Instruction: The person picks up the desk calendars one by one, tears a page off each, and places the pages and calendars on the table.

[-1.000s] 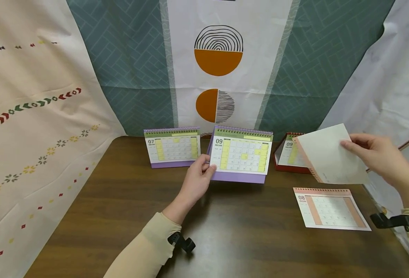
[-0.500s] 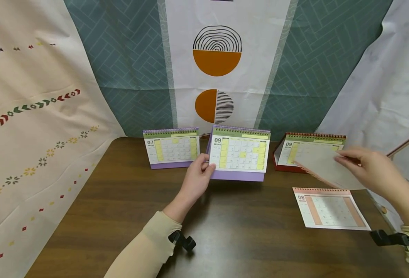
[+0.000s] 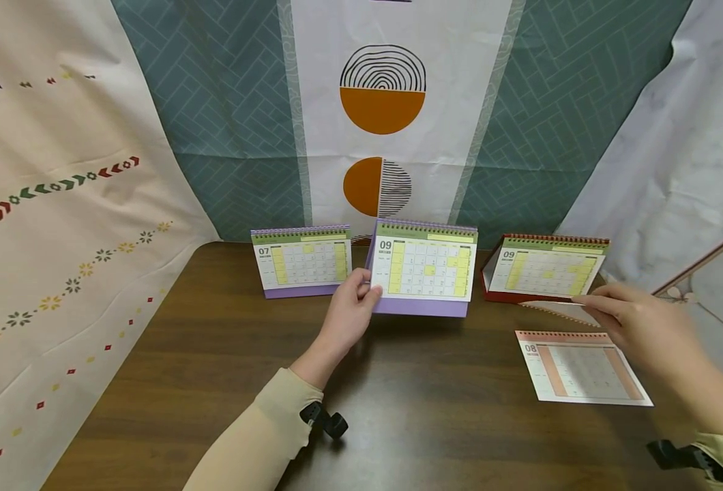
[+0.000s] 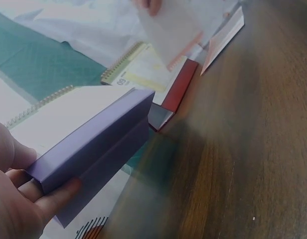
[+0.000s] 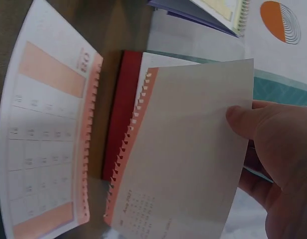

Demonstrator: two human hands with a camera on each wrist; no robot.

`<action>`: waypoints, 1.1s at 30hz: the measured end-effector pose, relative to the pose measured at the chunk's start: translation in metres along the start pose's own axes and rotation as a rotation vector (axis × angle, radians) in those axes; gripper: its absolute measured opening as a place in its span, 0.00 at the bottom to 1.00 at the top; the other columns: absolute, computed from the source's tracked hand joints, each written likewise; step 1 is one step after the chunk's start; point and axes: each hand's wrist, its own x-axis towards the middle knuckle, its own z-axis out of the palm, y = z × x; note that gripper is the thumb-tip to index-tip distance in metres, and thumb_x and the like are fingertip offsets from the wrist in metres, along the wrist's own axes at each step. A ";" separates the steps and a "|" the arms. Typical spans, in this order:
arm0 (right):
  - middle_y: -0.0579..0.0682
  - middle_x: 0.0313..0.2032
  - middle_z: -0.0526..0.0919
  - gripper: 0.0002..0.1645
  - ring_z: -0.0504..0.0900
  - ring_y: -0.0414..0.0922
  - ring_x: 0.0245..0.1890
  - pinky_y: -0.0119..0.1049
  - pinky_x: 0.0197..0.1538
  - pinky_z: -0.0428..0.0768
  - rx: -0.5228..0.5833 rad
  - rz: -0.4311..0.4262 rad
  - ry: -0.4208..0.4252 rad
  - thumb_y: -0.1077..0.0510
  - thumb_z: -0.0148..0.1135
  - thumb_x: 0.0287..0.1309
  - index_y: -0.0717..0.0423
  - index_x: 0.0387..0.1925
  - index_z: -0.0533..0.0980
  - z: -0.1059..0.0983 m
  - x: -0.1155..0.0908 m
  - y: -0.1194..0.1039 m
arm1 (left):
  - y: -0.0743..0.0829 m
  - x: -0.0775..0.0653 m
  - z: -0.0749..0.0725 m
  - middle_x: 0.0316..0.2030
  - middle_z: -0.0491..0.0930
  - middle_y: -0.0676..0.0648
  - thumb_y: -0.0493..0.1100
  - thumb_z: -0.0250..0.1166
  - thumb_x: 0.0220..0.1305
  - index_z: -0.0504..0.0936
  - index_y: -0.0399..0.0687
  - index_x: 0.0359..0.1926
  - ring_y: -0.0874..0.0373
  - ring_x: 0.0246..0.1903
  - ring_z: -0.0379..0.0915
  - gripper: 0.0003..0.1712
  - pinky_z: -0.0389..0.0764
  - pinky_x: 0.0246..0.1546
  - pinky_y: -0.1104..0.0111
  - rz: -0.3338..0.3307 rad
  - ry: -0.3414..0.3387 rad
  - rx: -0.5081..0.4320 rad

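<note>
My left hand (image 3: 346, 317) grips a purple desk calendar (image 3: 425, 269), showing 09, by its lower left corner. In the left wrist view the thumb lies on its front and the fingers curl under its purple base (image 4: 93, 134). With my right hand (image 3: 650, 334) I pinch a loose calendar page (image 5: 188, 129) between thumb and fingers. Torn holes run along the page's pink edge, and the head view has it almost edge-on. Below it on the table lies another loose calendar page (image 3: 585, 368), marked 08. A red desk calendar (image 3: 542, 269), also showing 09, stands just behind.
Another purple desk calendar (image 3: 303, 262), showing 07, stands to the left of the gripped one. The dark wooden table (image 3: 214, 382) stretches across the front. Patterned cloths (image 3: 232, 116) hang behind and at both sides.
My right hand has moved down with the loose page, which has tipped from face-on to nearly flat. The red calendar's front has come into view. My left hand's grip looks the same.
</note>
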 end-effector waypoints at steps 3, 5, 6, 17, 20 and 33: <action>0.46 0.34 0.86 0.51 0.77 0.40 0.21 0.36 0.19 0.70 0.007 -0.011 -0.022 0.26 0.33 0.85 0.54 0.39 0.93 0.003 -0.005 -0.002 | 0.000 0.001 0.000 0.32 0.86 0.45 0.33 0.63 0.82 0.80 0.38 0.57 0.57 0.25 0.63 0.08 0.61 0.27 0.67 0.002 -0.007 -0.002; 0.47 0.35 0.86 0.52 0.78 0.42 0.22 0.38 0.20 0.71 0.005 -0.011 -0.045 0.26 0.31 0.85 0.54 0.39 0.93 0.005 -0.008 -0.003 | 0.000 0.002 0.000 0.32 0.87 0.46 0.33 0.63 0.82 0.80 0.38 0.57 0.57 0.24 0.63 0.08 0.61 0.27 0.67 0.005 -0.007 0.001; 0.48 0.35 0.86 0.52 0.79 0.44 0.23 0.39 0.20 0.72 0.006 -0.011 -0.057 0.26 0.30 0.85 0.54 0.39 0.93 0.006 -0.009 -0.004 | 0.000 0.002 -0.001 0.31 0.86 0.45 0.33 0.63 0.82 0.80 0.38 0.57 0.57 0.24 0.62 0.08 0.61 0.27 0.67 0.005 -0.008 0.001; 0.43 0.37 0.87 0.55 0.79 0.38 0.27 0.38 0.22 0.72 0.054 0.008 -0.173 0.23 0.25 0.80 0.50 0.39 0.92 0.016 -0.030 -0.016 | 0.003 0.003 0.001 0.24 0.77 0.48 0.33 0.63 0.82 0.80 0.39 0.56 0.58 0.24 0.59 0.08 0.60 0.28 0.67 0.002 -0.008 0.002; 0.42 0.36 0.86 0.52 0.80 0.37 0.27 0.39 0.23 0.74 0.077 -0.019 -0.169 0.24 0.28 0.81 0.48 0.36 0.91 0.020 -0.036 -0.019 | 0.004 0.003 0.001 0.24 0.76 0.49 0.33 0.63 0.82 0.80 0.39 0.56 0.58 0.24 0.60 0.08 0.60 0.28 0.67 0.002 -0.006 0.001; 0.29 0.38 0.85 0.17 0.75 0.24 0.31 0.35 0.28 0.76 0.176 0.052 -0.421 0.54 0.88 0.50 0.37 0.42 0.91 0.030 -0.057 -0.027 | 0.002 0.004 0.001 0.28 0.83 0.49 0.34 0.63 0.82 0.80 0.39 0.55 0.58 0.24 0.60 0.07 0.60 0.29 0.67 0.011 0.002 0.012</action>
